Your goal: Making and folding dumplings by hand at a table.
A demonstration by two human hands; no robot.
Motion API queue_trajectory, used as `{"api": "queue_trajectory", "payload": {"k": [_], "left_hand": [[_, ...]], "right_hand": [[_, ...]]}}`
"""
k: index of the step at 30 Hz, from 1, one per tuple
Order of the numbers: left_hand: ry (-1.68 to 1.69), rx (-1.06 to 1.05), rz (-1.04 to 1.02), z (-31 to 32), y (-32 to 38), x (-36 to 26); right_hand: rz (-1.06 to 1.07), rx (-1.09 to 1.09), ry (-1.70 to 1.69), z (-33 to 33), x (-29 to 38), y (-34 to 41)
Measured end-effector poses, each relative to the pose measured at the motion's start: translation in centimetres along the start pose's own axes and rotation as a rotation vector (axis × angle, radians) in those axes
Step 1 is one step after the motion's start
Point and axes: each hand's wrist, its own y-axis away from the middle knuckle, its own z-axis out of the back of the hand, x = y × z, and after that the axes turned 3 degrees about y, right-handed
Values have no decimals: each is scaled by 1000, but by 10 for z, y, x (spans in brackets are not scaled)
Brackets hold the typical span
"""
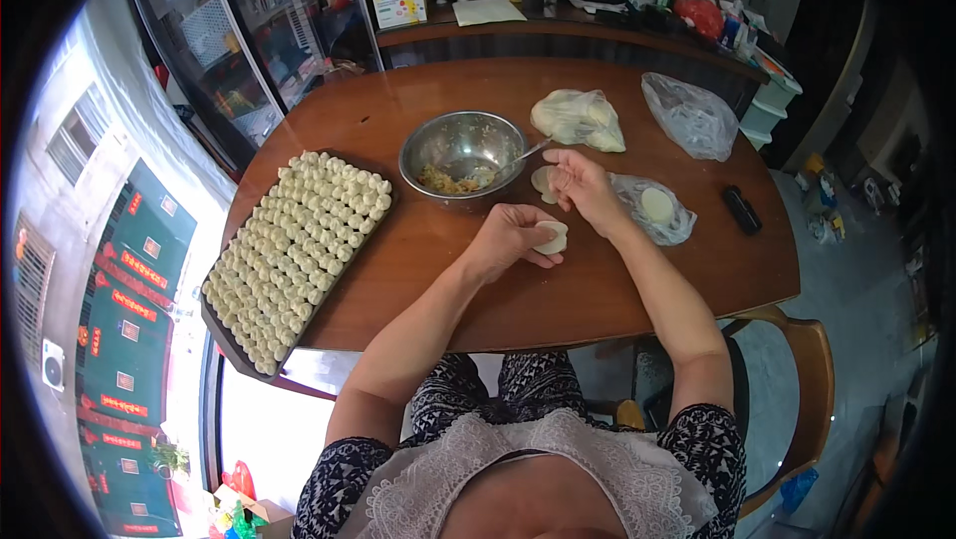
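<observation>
My left hand [515, 237] holds a thin round dough wrapper [551, 238] above the wooden table. Just up and to the right, my right hand [579, 184] is raised; beside its fingers another pale dough wrapper [543, 185] shows, and whether the fingers grip it I cannot tell. A steel bowl [422, 137] with chopped filling [447, 181] and a metal spoon [527, 151] stands beyond my left hand. To the right of my right hand, a round wrapper [657, 205] lies on a plastic bag [678, 230]. Rows of pleated dumplings [299, 255] fill a dark tray [237, 361] at the left.
A plastic bag of dough pieces [579, 119] and a crumpled clear bag [691, 117] lie at the table's far right. A black object [741, 210] is near the right edge of the table [463, 315]. A wooden chair [810, 390] stands at the right, a cluttered sideboard [620, 37] behind.
</observation>
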Motion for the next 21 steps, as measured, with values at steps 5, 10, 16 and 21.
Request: {"api": "queue_trajectory", "payload": {"k": [5, 10, 16, 21], "left_hand": [[-225, -106, -249, -1, -1, 10], [-753, -358, -613, -10, 13, 2], [-1035, -511, -524, 4, 26, -7], [-930, -470, -474, 33, 41, -22]], "right_hand": [[-97, 12, -35, -17, 15, -30], [-66, -43, 136, -21, 7, -45], [97, -91, 367, -27, 17, -50], [125, -49, 468, -26, 30, -50]]}}
